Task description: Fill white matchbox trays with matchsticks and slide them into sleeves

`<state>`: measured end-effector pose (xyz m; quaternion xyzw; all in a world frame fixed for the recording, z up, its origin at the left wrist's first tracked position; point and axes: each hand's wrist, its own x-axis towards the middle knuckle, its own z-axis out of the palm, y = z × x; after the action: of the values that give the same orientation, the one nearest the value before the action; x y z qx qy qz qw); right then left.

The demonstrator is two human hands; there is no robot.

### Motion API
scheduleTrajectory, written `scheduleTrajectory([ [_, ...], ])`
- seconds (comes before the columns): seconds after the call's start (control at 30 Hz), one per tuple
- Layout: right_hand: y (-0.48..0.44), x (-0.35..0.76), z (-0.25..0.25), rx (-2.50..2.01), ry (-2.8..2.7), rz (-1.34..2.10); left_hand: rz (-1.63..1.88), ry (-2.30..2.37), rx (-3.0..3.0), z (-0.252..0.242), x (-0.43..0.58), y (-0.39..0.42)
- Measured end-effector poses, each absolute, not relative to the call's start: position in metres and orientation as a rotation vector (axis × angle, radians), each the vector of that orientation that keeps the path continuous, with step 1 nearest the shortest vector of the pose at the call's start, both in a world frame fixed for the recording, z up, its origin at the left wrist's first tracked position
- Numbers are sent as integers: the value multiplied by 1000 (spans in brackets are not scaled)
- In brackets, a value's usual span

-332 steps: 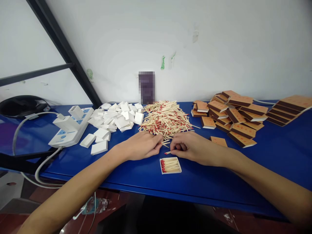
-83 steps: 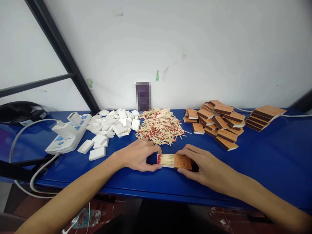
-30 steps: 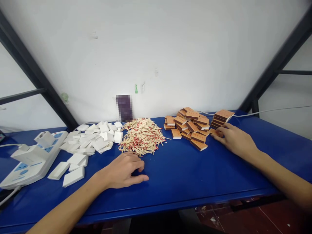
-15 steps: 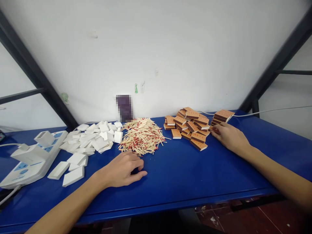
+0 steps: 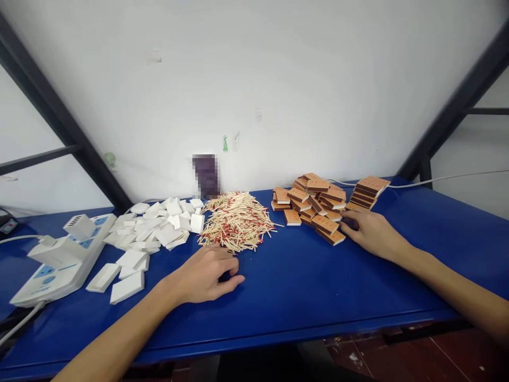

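My left hand [image 5: 210, 273] rests on the blue tabletop at the near edge of a heap of red-tipped matches [image 5: 238, 220]. Its thumb is spread from the loosely bent fingers, and nothing shows in it. My right hand [image 5: 371, 233] is open, thumb and forefinger apart, beside the right edge of a loose pile of orange matchboxes [image 5: 312, 201]. Just behind its fingers stands a neat, leaning stack of matchboxes [image 5: 368, 192]. The fingertips lie close to the pile; whether they touch a box is hard to make out.
White matchbox trays [image 5: 159, 223] lie piled on the left, several of them nearer the front. A white power strip [image 5: 67, 276] with plugs and cables sits at far left. A pixelated dark object [image 5: 207, 178] leans on the wall. Black metal posts [image 5: 449, 101] flank the table.
My right hand has come away from the matchbox stack, moving toward me and toward the loose pile. My left hand stays by the matches. The view has shifted slightly.
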<state>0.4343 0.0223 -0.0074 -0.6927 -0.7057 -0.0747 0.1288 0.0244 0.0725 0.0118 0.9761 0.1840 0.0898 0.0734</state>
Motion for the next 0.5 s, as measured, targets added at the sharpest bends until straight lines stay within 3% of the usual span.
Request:
scheduleTrajectory([
  [0.5,36,413,-3,-1988,-1936,-103,451,658,3087,18,19,75],
])
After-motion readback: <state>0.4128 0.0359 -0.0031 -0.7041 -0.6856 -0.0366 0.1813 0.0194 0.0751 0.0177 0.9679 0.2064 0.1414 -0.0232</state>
